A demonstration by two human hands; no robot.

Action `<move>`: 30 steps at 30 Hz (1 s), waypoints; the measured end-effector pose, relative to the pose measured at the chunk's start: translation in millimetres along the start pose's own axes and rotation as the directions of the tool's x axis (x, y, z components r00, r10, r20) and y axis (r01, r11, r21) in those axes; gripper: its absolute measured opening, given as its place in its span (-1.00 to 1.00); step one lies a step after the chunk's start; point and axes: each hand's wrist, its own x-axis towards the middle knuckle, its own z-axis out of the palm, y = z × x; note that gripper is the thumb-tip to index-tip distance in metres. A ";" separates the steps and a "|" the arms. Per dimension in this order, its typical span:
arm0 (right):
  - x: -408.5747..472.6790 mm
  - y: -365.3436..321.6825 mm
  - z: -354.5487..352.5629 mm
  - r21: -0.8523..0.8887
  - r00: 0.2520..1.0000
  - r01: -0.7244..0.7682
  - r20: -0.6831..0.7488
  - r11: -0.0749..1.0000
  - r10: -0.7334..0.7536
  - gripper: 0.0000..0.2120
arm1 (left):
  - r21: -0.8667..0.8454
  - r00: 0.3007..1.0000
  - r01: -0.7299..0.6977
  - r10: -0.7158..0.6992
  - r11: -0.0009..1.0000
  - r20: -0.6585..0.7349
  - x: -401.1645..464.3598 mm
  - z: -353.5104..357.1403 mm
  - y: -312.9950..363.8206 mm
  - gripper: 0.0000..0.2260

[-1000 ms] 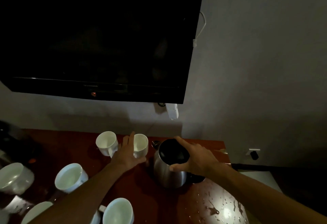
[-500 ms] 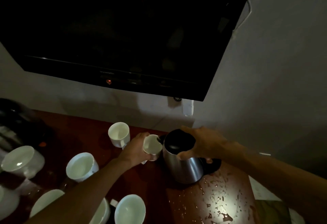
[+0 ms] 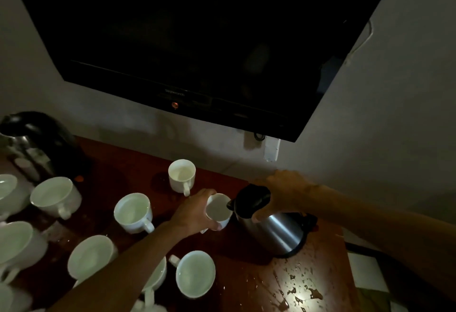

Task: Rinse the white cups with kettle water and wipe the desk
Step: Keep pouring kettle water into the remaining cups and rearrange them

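My left hand [image 3: 195, 213] grips a small white cup [image 3: 218, 210] and holds it against the spout of the steel kettle [image 3: 274, 230]. My right hand [image 3: 281, 191] grasps the kettle's black top and tilts it left toward the cup. Another white cup [image 3: 181, 175] stands behind them near the wall. Several more white cups sit on the dark red desk [image 3: 246, 277] to the left and front, among them one [image 3: 133, 213] beside my left forearm and one [image 3: 195, 273] near the front edge.
A dark flat-screen TV [image 3: 197, 40] hangs on the wall above the desk. A second, black kettle [image 3: 37, 144] stands at the far left. Water drops [image 3: 298, 289] lie on the desk's right front. A white socket [image 3: 271, 149] hangs under the TV.
My left hand closed on the small cup and brought it to the kettle's spout. My right hand tipped the kettle toward the cup. The camera turned left and down.
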 end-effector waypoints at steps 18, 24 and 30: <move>-0.3 -54.8 -47.9 -0.214 0.988 0.132 0.107 0.968 -0.111 -0.36 | 0.076 0.999 0.034 -0.034 0.996 -0.002 -29.4 -6.4 -6.1 -0.17; 5.4 -59.1 -43.5 -0.259 0.988 0.134 0.116 0.957 -0.107 -0.32 | 0.116 0.999 0.033 -0.033 0.993 0.001 -33.6 -7.2 -9.3 -0.19; 7.8 -60.5 -41.4 -0.263 0.985 0.142 0.129 0.954 -0.111 -0.31 | 0.126 0.999 0.031 -0.034 0.992 0.025 -35.4 -8.7 -12.6 -0.13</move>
